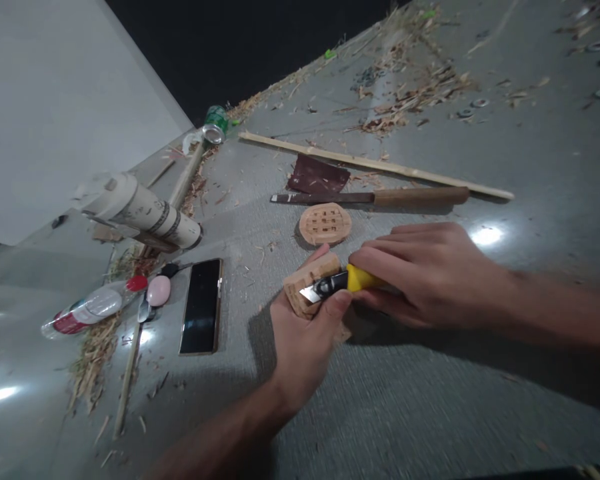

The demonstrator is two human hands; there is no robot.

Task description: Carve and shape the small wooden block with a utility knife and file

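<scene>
My left hand (pixel 303 347) is closed around a small carved wooden block (pixel 310 270), holding it tilted above the grey table. In my right hand (pixel 425 277) is a yellow and black utility knife (pixel 360 279), its blade out and lying against the block's near face. The left thumb rests close beside the knife's black front end. Just beyond the block, an oval wooden piece (pixel 325 223) with a grid of small holes lies flat. My palms and part of the knife handle are hidden by the fingers.
Farther back lie a wood-handled file (pixel 415 196), dark red sandpaper (pixel 317 175) and a long wooden stick (pixel 380 165). To the left are a phone (pixel 201 307), a patterned tumbler (pixel 150 210), a plastic bottle (pixel 87 310) and a green can (pixel 215 123). Wood shavings (pixel 415 100) are scattered around.
</scene>
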